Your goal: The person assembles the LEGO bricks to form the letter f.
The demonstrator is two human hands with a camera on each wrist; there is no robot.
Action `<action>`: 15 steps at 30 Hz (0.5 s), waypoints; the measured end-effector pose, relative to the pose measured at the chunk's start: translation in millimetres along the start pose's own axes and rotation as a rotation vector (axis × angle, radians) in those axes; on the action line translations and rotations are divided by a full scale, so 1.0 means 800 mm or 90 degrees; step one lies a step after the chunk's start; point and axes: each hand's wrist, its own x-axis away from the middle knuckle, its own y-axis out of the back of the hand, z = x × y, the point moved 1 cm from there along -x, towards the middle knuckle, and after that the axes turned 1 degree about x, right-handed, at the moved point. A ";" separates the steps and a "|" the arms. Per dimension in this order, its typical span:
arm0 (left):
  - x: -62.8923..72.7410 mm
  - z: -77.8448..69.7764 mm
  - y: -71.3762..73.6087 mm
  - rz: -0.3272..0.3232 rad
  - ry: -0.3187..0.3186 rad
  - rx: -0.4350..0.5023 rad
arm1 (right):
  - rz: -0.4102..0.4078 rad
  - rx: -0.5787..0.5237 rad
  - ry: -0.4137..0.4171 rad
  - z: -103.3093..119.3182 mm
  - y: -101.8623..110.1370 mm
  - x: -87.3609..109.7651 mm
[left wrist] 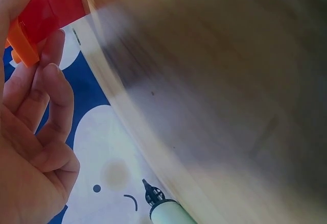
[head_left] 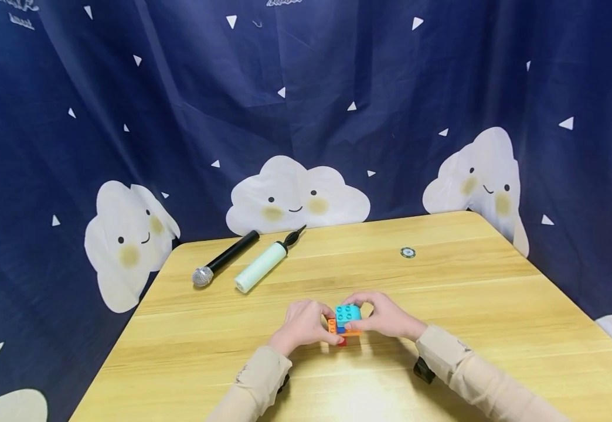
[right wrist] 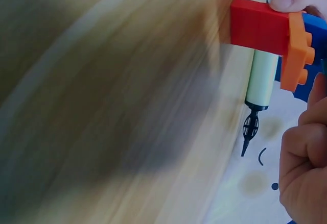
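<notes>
A small stack of toy building bricks stands near the table's middle, between both hands. Its top is a teal brick [head_left: 348,315] with round studs, over a blue brick [right wrist: 318,30]. Lower come an orange plate [right wrist: 291,55] and, at the bottom, red bricks [right wrist: 258,26] reaching down to the wood. My left hand [head_left: 305,326] pinches the lower part of the stack from the left, with a thumb on the red in the right wrist view. From the right, my right hand [head_left: 387,316] grips the teal brick between thumb and fingers.
Toward the back left of the wooden table [head_left: 469,269] lie a black microphone [head_left: 227,258] and a pale green hand pump [head_left: 264,266] with a black nozzle. A round chip [head_left: 408,252] lies farther back on the right. Behind the table hangs a dark blue cloud-patterned curtain [head_left: 316,129].
</notes>
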 end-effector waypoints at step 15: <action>-0.001 0.002 -0.001 0.003 -0.001 0.001 | 0.024 0.036 0.010 0.002 -0.001 -0.002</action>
